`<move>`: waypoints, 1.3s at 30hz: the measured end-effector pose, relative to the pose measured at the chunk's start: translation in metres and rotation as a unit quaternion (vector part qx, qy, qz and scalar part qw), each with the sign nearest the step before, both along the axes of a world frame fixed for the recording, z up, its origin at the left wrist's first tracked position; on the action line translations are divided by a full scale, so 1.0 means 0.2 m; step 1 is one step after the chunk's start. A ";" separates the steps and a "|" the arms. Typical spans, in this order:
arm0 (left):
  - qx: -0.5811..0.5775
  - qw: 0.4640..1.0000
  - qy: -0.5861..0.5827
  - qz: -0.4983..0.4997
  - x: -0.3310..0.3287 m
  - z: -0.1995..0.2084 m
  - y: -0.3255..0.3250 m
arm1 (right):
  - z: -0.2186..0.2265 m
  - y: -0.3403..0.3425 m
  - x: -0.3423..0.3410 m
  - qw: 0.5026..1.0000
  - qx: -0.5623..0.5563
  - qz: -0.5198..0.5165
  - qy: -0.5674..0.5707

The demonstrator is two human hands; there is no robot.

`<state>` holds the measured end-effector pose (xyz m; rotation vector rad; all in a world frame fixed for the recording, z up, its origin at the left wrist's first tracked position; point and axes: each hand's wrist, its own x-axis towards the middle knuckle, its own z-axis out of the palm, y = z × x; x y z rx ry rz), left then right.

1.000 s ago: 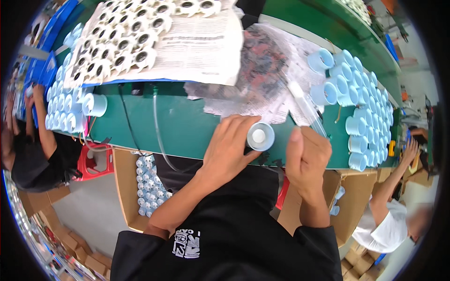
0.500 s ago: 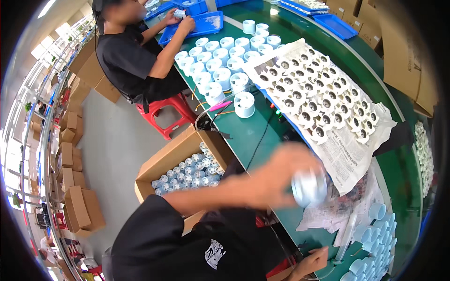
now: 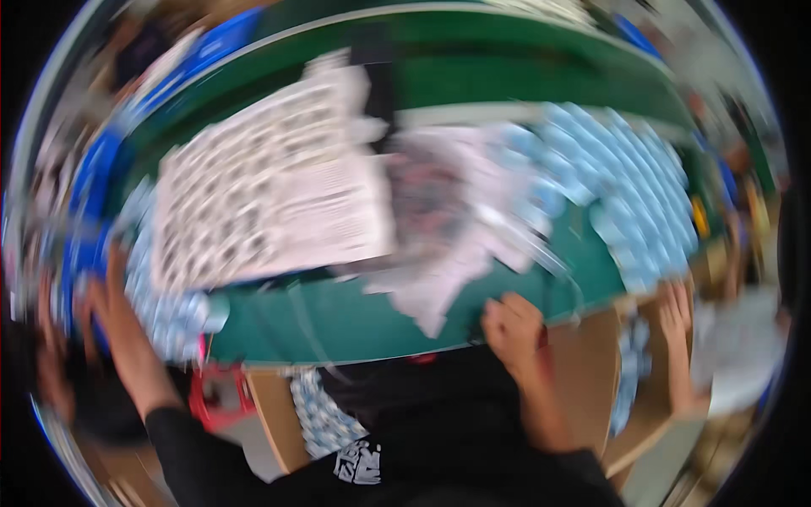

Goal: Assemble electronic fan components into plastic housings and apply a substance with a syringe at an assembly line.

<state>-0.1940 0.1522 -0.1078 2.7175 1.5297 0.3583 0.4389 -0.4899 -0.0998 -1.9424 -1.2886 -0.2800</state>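
Observation:
My left hand (image 3: 114,308) reaches out to the far left, blurred, with its fingers apart. It is beside a group of light blue cups (image 3: 169,317), and no cup shows in its grasp. At the table's front edge my right hand (image 3: 513,325) is curled into a fist, with nothing showing in it. Between the hands, a printed paper sheet (image 3: 334,203) bears rows of white parts with dark centres (image 3: 224,215). Right of it lies crumpled paper (image 3: 431,296) with a clear tube-like piece (image 3: 524,241) on top.
Many light blue cups (image 3: 642,211) stand at the right of the green table (image 3: 279,325). Below its edge are cardboard boxes (image 3: 583,372), one holding small blue-white parts (image 3: 321,414). Co-workers' hands show at both sides, one (image 3: 676,313) at the right. A red stool (image 3: 220,393) stands left.
The view has swung to the right. My left hand, which held a light blue cup over the table, has moved to the cups at the left, fingers apart. My right hand stays near the table edge.

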 end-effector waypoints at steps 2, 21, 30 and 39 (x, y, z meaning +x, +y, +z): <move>-0.094 0.993 0.004 0.065 -0.10 0.28 0.16 | 0.02 -0.03 0.03 0.996 0.063 0.043 0.044; -0.157 0.875 -0.336 -0.312 2.39 0.53 -2.57 | 0.34 -0.62 0.34 0.899 0.035 -0.432 0.066; -0.172 0.831 -0.396 -0.352 2.93 0.34 -2.68 | 0.36 -0.18 -0.04 0.826 0.213 -0.066 0.518; -0.107 0.818 -0.321 -0.466 3.13 0.15 -2.59 | -0.08 -0.27 0.16 0.684 0.234 0.064 0.688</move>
